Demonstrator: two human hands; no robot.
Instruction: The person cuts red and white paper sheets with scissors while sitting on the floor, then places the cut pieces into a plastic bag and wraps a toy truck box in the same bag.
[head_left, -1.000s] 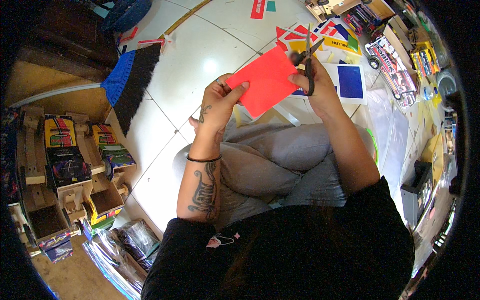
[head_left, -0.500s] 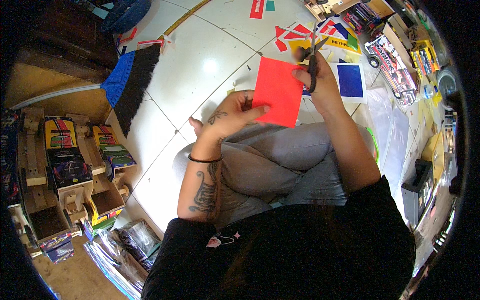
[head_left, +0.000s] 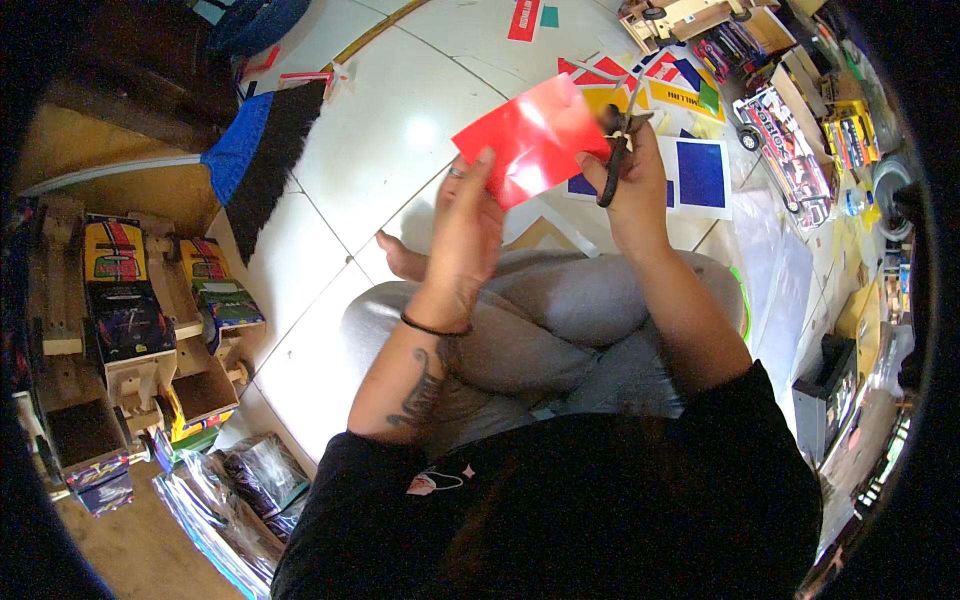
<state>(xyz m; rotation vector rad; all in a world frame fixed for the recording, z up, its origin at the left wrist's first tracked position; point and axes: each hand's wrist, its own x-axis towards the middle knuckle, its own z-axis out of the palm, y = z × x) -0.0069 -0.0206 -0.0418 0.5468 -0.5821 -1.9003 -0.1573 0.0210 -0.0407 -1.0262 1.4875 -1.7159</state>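
A glossy red sheet (head_left: 528, 140) is held up tilted above my crossed legs, with light glaring off its surface. My left hand (head_left: 470, 215) grips its lower left corner, thumb on top and the other fingers behind. Black-handled scissors (head_left: 618, 160) sit in my right hand (head_left: 637, 185), blades pointing up and away from me. The right thumb lies close to the sheet's right edge; whether it pinches the sheet too I cannot tell.
Red and yellow cut pieces (head_left: 690, 97) and a sheet with dark blue rectangles (head_left: 702, 172) lie on the tiles beyond. Wooden toy trucks (head_left: 125, 290) stand at left, beside a blue-headed broom (head_left: 240, 140). Another toy truck (head_left: 785, 155) and a black box (head_left: 830, 395) are at right.
The red sheet has turned from upright to slanted and risen slightly. My left hand has swung upright with it, its thumb now pointing away from me. The right hand still holds the scissors.
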